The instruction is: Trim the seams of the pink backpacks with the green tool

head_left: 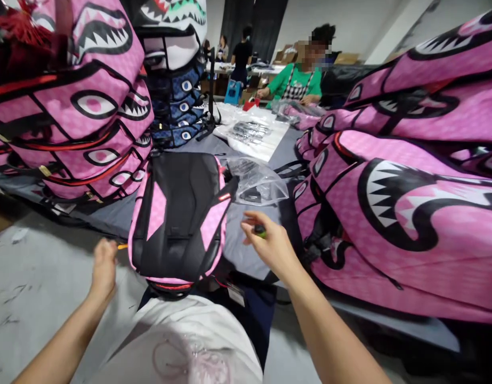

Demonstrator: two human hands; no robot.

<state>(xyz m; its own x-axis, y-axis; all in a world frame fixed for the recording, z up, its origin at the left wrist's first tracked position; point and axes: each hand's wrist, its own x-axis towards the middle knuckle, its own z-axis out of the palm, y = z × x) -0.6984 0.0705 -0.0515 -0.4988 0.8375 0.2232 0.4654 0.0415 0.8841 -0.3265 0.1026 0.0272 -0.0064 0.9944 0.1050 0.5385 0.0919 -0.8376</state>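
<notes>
A pink and black backpack [177, 213] lies back side up on the grey table [253, 250] right in front of me. My left hand [104, 264] is closed beside its lower left corner, with a thin orange thing poking out towards the bag. My right hand [267, 240] hovers just right of the backpack, fingers pinched on a small green and dark object [260, 231] that I cannot name. A crumpled clear plastic bag [257, 184] lies beyond my right hand.
Pink shark-mouth backpacks are stacked high at the left [81, 106] and piled at the right [409, 176]. Blue ones [179, 106] stand behind. Across the table sits a person in a green top [299, 82] by flat plastic sheets [251, 133]. Others stand farther back.
</notes>
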